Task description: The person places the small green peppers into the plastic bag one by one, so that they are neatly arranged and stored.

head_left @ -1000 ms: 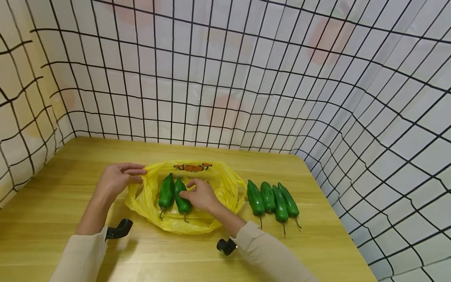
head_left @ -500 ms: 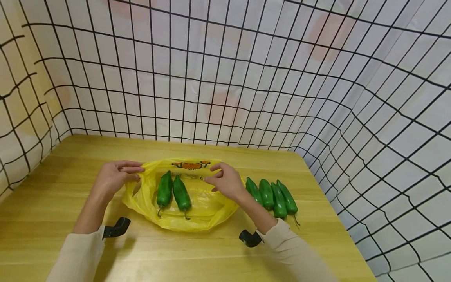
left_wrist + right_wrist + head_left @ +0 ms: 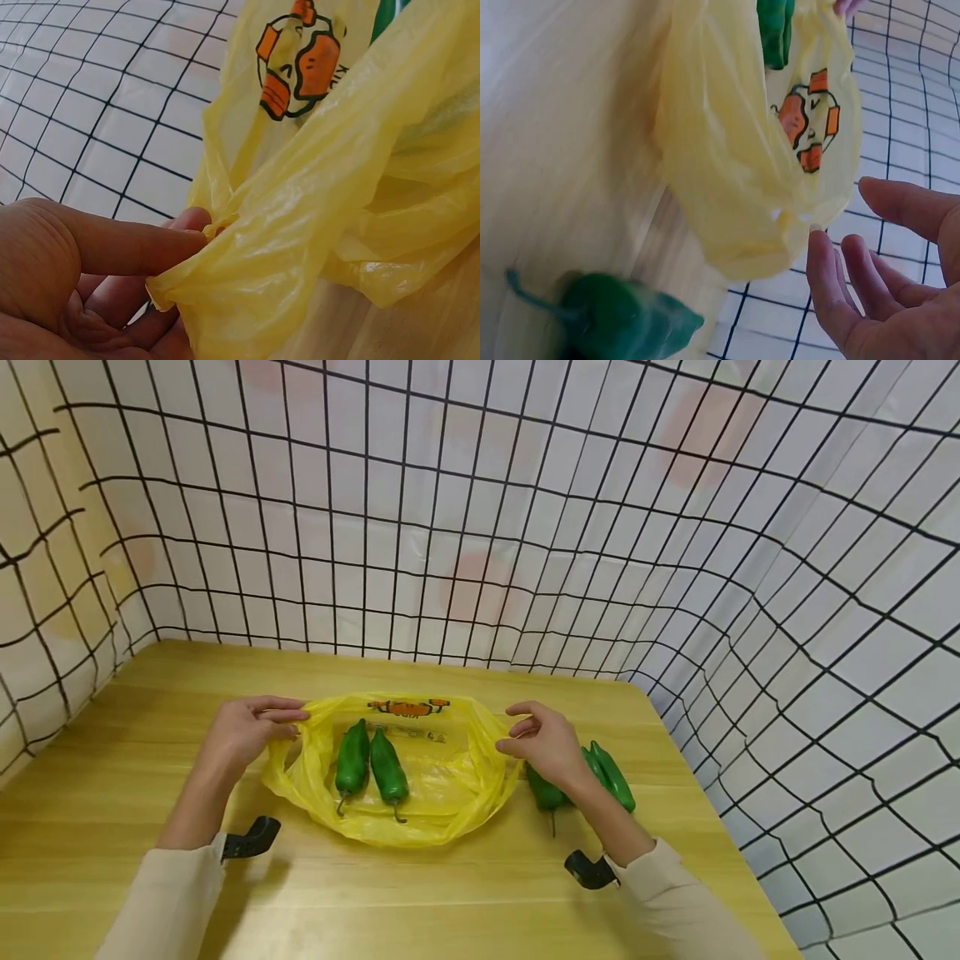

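The yellow bag (image 3: 442, 781) lay gaping on the table (image 3: 420, 902), likely light, limp and easily torn, best taken by its edge. Inside, from centre toward nine o'clock, lay two green peppers (image 3: 352, 760), probably firm and slick. At ten o'clock the left hand (image 3: 247, 731) pinched the bag; toward three, the right hand (image 3: 547, 747) held nothing, fingers loosely bent, well parted, contact unclear.
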{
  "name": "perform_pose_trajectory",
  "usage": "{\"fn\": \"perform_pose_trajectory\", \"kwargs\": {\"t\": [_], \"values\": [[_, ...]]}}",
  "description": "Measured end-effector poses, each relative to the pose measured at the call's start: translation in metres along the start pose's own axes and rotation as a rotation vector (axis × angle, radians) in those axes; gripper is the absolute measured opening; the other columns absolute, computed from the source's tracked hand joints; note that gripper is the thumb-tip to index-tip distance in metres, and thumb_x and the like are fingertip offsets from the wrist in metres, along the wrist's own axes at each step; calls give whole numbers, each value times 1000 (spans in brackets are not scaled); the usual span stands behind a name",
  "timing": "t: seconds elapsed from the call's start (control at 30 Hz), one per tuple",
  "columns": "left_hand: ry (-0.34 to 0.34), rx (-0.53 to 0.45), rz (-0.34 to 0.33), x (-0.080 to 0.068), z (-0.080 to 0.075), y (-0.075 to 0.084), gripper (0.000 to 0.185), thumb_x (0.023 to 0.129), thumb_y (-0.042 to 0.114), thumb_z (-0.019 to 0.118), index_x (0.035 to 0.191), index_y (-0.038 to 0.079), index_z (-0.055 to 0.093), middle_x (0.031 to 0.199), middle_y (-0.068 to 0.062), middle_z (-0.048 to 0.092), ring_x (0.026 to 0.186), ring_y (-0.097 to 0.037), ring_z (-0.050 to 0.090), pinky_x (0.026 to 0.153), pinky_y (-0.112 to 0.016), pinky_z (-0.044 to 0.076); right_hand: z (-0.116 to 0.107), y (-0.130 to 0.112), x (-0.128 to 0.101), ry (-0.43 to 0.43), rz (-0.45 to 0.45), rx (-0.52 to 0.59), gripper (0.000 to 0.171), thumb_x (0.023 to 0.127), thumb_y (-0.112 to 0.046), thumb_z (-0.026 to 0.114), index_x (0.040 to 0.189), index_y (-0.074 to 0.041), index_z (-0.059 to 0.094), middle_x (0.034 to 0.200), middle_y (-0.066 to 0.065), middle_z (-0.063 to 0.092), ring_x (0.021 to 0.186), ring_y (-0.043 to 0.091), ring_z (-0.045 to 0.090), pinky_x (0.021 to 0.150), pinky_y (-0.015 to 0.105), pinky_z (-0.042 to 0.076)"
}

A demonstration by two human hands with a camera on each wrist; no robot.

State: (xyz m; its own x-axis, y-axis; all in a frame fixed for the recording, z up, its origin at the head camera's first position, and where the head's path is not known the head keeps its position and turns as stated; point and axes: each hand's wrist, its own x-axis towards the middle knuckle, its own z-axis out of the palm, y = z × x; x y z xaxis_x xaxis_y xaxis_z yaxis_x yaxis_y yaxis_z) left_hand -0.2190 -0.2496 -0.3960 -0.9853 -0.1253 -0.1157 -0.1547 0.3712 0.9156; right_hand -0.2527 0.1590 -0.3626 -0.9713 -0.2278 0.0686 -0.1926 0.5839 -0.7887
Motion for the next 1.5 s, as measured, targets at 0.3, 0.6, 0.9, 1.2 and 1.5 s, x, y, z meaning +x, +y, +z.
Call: {"fn": "perform_pose_trajectory", "kwargs": {"t": [0.3, 0.6, 0.9, 1.2, 1.5], "values": [[5, 0, -6, 0, -1, 0, 42, 97, 8, 64, 139, 7, 62, 136, -12, 66, 131, -32, 54, 91, -32, 41, -16, 30, -12, 41, 30, -31, 55, 89, -20, 79, 140, -15, 59, 116, 17, 72, 106, 31, 67, 87, 44, 57], [-1, 9, -8, 0, -1, -1, 42, 99, 9, 63, 140, 8, 61, 140, -14, 63, 130, -34, 55, 103, -45, 43, -45, 53, -24, 107, 76, -107, 61, 90, -24, 78, 145, -17, 54, 130, 13, 69, 115, 32, 64, 91, 46, 56], [-7, 12, -12, 1, -1, 2, 41, 99, 10, 63, 140, 8, 61, 139, -13, 64, 130, -34, 55, 103, -45, 41, -74, 69, -37, 157, 117, -161, 66, 93, -29, 75, 151, -12, 48, 136, 19, 65, 118, 36, 61, 94, 49, 54], [3, 19, -4, 0, 1, -1, 41, 99, 10, 63, 140, 8, 62, 139, -14, 64, 126, -33, 58, 99, -41, 46, -92, 97, -38, 139, 197, -189, 72, 93, -28, 75, 153, -7, 42, 139, 25, 60, 117, 40, 62, 88, 45, 56], [-3, 13, 32, 1, 2, -3, 39, 99, 10, 62, 138, 6, 62, 136, -12, 67, 124, -30, 60, 89, -27, 49, -99, 123, -36, 64, 224, -265, 73, 93, -22, 73, 153, 1, 39, 136, 31, 59, 120, 48, 59, 91, 52, 55]]}}
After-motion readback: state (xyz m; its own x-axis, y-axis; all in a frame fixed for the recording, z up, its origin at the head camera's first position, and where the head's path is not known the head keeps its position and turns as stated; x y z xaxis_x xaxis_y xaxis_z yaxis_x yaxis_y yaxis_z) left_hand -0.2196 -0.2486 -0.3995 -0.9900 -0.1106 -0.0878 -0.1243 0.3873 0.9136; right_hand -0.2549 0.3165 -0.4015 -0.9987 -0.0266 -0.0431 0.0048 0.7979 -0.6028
